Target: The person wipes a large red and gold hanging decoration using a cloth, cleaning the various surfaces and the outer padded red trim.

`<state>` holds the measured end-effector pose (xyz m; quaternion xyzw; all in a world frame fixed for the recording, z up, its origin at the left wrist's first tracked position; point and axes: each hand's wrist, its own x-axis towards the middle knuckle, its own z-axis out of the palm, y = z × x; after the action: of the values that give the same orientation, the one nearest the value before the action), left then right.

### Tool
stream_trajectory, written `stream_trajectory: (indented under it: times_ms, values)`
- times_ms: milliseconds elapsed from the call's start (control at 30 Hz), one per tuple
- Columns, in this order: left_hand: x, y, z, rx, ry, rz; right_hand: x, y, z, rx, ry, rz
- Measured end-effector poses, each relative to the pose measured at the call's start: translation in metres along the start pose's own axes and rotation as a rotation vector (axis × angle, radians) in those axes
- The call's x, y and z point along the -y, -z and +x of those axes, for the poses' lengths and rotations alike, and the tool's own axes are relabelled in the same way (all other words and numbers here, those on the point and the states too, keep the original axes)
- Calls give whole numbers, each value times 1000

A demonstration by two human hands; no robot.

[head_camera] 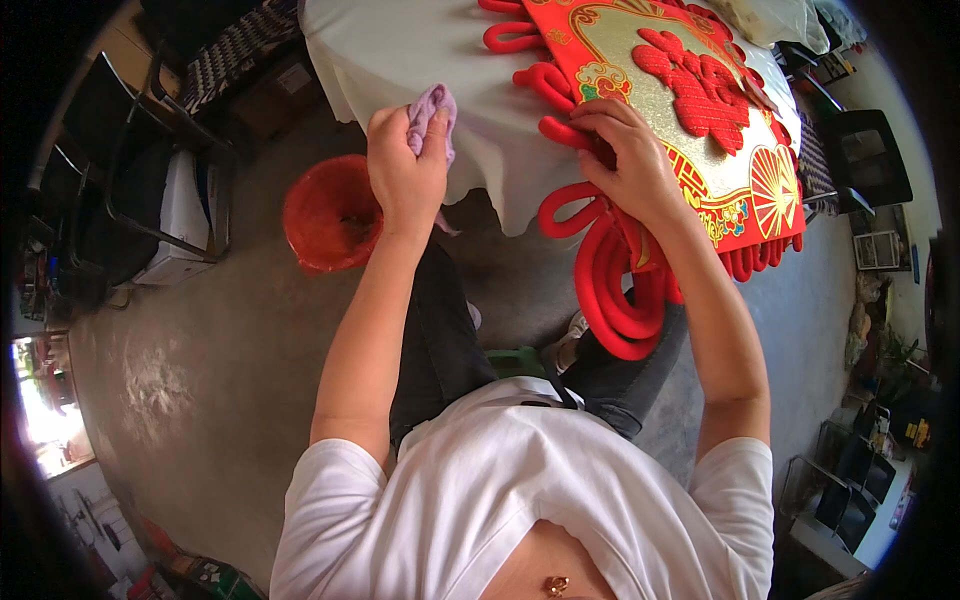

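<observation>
My left hand (409,169) holds a bunched purple cloth (431,124) over the near edge of the round table, above and beside a red plastic bucket. My right hand (630,161) rests on the left edge of a red and gold Chinese knot hanging decoration (701,195), fingers at its red cord loops. Whether the fingers pinch a loop is hidden. The decoration lies on the table with a raised red character (694,90) on its gold panel. Thick red cord loops (615,300) hang over the table edge above my right thigh.
A white cloth (375,45) covers the round table. The red bucket (330,214) stands left of my legs. Black chairs (135,157) and a white box (176,217) are at the left; another black chair (874,157) is at the right. A plastic bag (776,22) lies at the table's far right.
</observation>
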<state>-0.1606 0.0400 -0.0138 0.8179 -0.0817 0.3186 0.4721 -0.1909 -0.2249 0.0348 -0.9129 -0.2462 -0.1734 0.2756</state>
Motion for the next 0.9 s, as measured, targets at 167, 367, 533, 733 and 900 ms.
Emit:
stream_trajectory:
  times_ms: [167, 367, 533, 733, 900]
  values:
    - [-22, -12, -16, 72, -93, -185, -2, -2, 2, 3, -5, 37]
    - [-57, -51, -29, 137, -619, 38, -15, -4, 2, 10, 25, 38]
    - [-39, -66, -6, 223, -505, 115, -20, -4, 3, 64, 18, 8]
    - [-36, -68, 18, 163, -350, 168, -9, -2, 4, 42, 29, 9]
    - [-32, -43, 14, 107, -83, -94, -4, -3, 3, -1, -126, 128]
